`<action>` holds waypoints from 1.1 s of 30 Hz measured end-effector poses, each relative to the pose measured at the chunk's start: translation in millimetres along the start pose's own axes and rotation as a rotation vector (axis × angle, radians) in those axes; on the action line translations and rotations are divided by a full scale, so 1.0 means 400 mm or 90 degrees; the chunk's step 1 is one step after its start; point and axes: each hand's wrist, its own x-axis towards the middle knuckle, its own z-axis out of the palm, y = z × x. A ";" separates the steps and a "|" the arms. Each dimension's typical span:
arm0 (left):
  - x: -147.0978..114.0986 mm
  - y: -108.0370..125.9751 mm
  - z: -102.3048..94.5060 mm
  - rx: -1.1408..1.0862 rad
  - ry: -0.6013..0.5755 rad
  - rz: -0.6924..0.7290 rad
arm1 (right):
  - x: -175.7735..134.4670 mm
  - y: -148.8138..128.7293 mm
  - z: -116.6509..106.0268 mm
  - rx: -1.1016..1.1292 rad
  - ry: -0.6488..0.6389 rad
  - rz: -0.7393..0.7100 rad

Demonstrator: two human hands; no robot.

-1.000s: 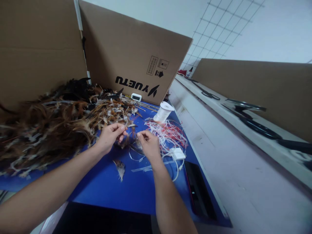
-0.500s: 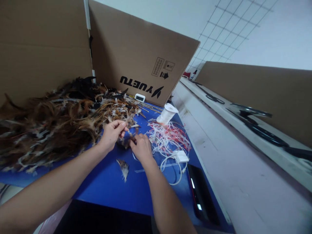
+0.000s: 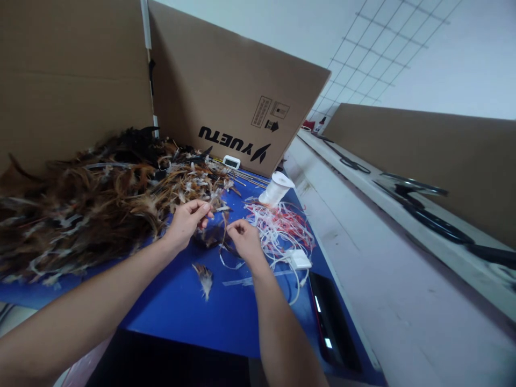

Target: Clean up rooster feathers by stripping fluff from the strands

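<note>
My left hand [image 3: 189, 221] is closed in a pinch at the right edge of the feather pile [image 3: 133, 199], its fingertips on what looks like a feather, mostly hidden by the fingers. Dark, fluffy feathers [image 3: 207, 237] show just below those fingers. To the right, my right hand [image 3: 246, 241] has thumb and forefinger pressed together; whatever thin thing they hold is too small to make out. A narrow brown feather [image 3: 224, 228] stands out between the two hands. One loose brown-and-white feather [image 3: 203, 280] lies nearer to me on the blue tabletop [image 3: 173, 306].
Beside my right hand lie tangled white and red strips [image 3: 278, 226], a spool of white ribbon [image 3: 277, 188] and a white adapter with cable [image 3: 299, 259]. A black phone [image 3: 332, 322] lies at the right edge. Cardboard panels [image 3: 226, 80] wall the back and left; a small white digital display [image 3: 231, 162] stands there.
My right hand has moved right, away from my left hand, uncovering the narrow brown feather and a clear strip curling on the table. My left hand has stayed nearly still.
</note>
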 end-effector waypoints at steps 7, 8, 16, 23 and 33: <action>-0.011 0.005 0.007 0.021 -0.061 -0.038 | -0.016 -0.045 -0.025 0.233 -0.042 0.080; -0.013 0.008 0.009 0.013 -0.071 -0.038 | -0.018 -0.049 -0.026 0.237 -0.041 0.081; -0.032 0.028 0.024 0.013 -0.133 -0.060 | -0.022 -0.051 -0.022 0.251 -0.052 0.088; -0.027 0.016 0.020 0.013 -0.135 -0.058 | -0.025 -0.057 -0.024 0.265 -0.062 0.093; -0.030 0.021 0.018 0.000 -0.164 -0.110 | -0.023 -0.048 -0.020 0.259 -0.068 0.113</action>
